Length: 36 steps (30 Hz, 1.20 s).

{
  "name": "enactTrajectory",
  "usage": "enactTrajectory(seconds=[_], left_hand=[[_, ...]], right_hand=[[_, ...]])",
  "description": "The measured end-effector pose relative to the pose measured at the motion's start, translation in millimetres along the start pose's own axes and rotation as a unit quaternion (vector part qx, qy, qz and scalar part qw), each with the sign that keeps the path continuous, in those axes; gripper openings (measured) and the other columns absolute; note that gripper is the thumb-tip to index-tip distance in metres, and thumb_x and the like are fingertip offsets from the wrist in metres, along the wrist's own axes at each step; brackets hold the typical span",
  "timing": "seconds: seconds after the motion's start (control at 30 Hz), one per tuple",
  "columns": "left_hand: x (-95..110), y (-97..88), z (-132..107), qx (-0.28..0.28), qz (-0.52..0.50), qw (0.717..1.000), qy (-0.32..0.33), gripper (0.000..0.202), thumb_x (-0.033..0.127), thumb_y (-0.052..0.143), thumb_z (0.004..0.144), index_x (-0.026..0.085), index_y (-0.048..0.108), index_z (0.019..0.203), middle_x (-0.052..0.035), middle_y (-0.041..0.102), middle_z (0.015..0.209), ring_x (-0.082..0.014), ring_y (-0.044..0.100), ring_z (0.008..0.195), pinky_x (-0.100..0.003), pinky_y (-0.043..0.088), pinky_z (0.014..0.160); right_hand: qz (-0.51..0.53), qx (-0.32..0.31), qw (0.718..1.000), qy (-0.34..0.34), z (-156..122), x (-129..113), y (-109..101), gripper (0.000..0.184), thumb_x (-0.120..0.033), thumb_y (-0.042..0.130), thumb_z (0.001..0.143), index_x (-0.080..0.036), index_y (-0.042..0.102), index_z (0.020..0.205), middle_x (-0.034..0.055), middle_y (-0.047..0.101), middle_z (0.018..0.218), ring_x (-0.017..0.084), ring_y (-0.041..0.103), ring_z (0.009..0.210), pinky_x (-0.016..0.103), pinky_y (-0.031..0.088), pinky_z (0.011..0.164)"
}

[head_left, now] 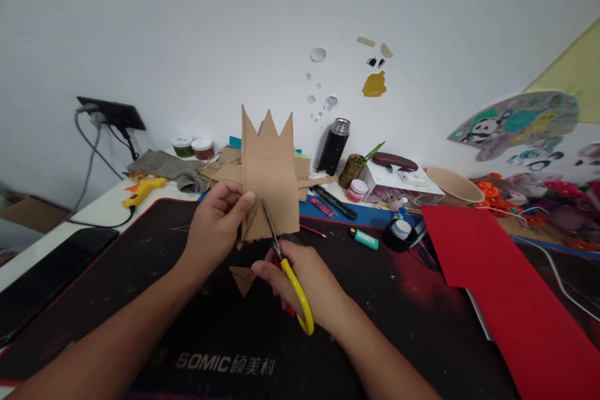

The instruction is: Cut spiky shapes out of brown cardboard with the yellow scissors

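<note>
Left fingers [225,191] pinched, right fingers [294,250] curled lower (both forearms [135,319] bare).

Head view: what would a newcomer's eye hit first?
The zigzag-topped cardboard, held up near mid-frame by the left hand, with yellow-handled scissors in the right hand at its lower part. Next, the bright red sheet slanting down the right side.

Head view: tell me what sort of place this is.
Probably a craft workspace: yellow-and-red-handled metal scissors held to a jagged-topped brown cardboard sheet, and a corded yellow plastic glue gun at the left.
</note>
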<state>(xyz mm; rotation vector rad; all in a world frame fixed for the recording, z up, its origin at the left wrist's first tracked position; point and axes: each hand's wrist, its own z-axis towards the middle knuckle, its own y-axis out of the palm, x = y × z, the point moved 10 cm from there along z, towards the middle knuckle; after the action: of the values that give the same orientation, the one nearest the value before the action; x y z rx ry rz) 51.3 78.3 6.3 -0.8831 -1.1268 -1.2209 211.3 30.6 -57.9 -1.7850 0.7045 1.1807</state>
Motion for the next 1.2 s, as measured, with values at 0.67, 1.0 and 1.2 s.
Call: enactTrajectory(seconds=[0.67,1.0,1.2], left_hand=[[-5,-0.2,1,-0.002,-0.013,1.0,-0.009,0.022,0.037,0.076,0.096,0.025,0.058,0.093,0.009,0.062,0.058,-0.0114,0.051,0.029,-0.021,0.036,0.022],[-8,-2.0,2,-0.002,-0.021,1.0,-0.014,0.022,0.037,0.075,0.097,0.025,0.057,0.095,0.0103,0.06,0.057,-0.0113,0.051,0.028,-0.02,0.036,0.022],[-3,-0.5,1,-0.001,-0.001,1.0,-0.007,0.023,0.038,0.077,0.095,0.024,0.059,0.092,0.009,0.061,0.06,-0.0096,0.05,0.03,-0.02,0.037,0.023]], right_hand=[[-0.083,0.081,0.993,-0.034,1,-10,-11,0.029,-0.04,0.074,0.102,-0.023,0.065,0.081,-0.0016,0.063,0.065,0.017,0.063,0.061,0.025,0.042,0.058],[-0.142,0.099,0.984,-0.04,1,-18,-13,0.025,-0.028,0.074,0.1,-0.019,0.064,0.078,0.0004,0.068,0.075,0.015,0.06,0.069,0.025,0.039,0.065],[-0.104,0.075,0.992,-0.013,1,-9,-5,0.023,-0.035,0.071,0.105,-0.022,0.066,0.087,-0.003,0.063,0.063,0.014,0.062,0.053,0.023,0.04,0.056]])
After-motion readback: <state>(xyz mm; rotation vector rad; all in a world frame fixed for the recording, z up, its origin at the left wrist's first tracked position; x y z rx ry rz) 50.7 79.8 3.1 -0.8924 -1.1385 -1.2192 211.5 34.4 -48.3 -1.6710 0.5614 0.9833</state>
